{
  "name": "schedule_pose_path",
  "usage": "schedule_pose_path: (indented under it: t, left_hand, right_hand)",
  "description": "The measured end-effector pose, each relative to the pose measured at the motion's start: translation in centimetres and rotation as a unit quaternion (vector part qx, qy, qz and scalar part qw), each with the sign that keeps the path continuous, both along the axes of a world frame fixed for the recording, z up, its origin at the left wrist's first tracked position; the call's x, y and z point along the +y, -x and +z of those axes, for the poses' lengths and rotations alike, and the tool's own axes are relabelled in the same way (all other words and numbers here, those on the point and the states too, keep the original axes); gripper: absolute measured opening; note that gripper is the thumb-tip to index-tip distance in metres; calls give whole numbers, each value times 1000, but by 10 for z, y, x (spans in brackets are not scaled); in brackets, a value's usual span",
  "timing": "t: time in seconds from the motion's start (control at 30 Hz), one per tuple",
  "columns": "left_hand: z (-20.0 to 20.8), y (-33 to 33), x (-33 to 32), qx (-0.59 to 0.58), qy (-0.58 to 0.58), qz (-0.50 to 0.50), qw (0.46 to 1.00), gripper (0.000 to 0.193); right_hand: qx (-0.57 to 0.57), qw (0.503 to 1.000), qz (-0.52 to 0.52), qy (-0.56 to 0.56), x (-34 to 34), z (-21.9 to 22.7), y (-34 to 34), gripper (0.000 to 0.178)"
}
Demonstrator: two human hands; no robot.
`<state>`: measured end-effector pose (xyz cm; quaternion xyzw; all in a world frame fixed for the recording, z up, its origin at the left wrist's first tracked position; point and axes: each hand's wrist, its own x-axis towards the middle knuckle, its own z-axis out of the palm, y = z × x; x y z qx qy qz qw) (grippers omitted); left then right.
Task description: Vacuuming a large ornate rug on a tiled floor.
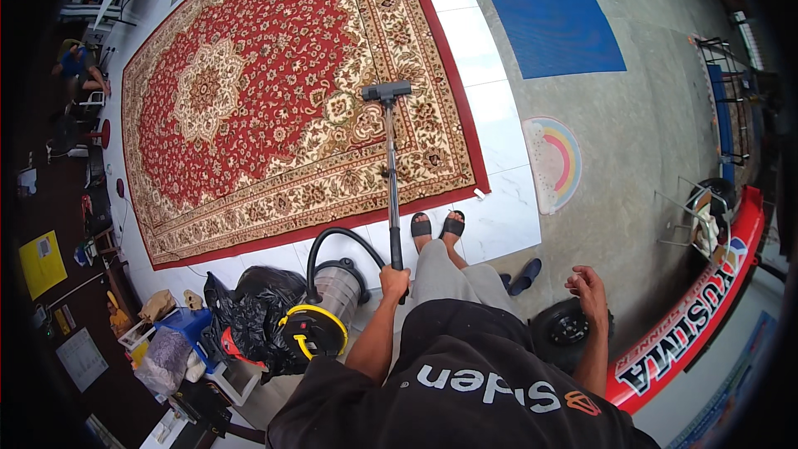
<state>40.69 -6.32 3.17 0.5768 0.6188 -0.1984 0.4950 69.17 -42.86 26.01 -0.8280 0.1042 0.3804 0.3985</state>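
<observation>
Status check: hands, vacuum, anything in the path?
Left hand grips vacuum wand. Right hand free. Nozzle on red carpet. Path unobstructed.

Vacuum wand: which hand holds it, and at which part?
The left hand grips the vacuum wand at its upper end, where the black hose joins. The right hand holds nothing.

Hidden or cut off:
- Red patterned carpet: far edge cut by upper frame edge.
- Vacuum wand: grip end concealed inside closed left hand.
- Hose: lower end lost behind canister.
- Seated person at left rim: too small and blurred to read.
- Blue mat: top cropped.
</observation>
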Motion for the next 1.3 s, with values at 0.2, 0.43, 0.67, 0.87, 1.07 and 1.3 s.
schedule_pose_path:
  t: [0.2,0.43,0.67,0.87,1.07,1.3]
  left_hand:
    - [-7,-237,217,-182,121,153,964,9]
    - [-21,-177,186,-162,129,154,966,10]
    - [44,33,-27,9,17,-43,999,21]
    - [44,-10,-65,-2,29,48,998,16]
    - [-54,-234,54,-124,21,143,982,13]
    - [-16,-447,206,-188,77,188,961,9]
  right_hand:
    - [27,975,174,139,-2,11,42,39]
    - [58,997,-31,41,-41,-13,80,34]
    - [105,991,55,65,-196,-100,130,27]
    - [212,952,161,152,-211,-86,-10,24]
    - [37,989,-74,123,-180,-33,-239,31]
    - [-136,986,68,63,-88,72,-414,41]
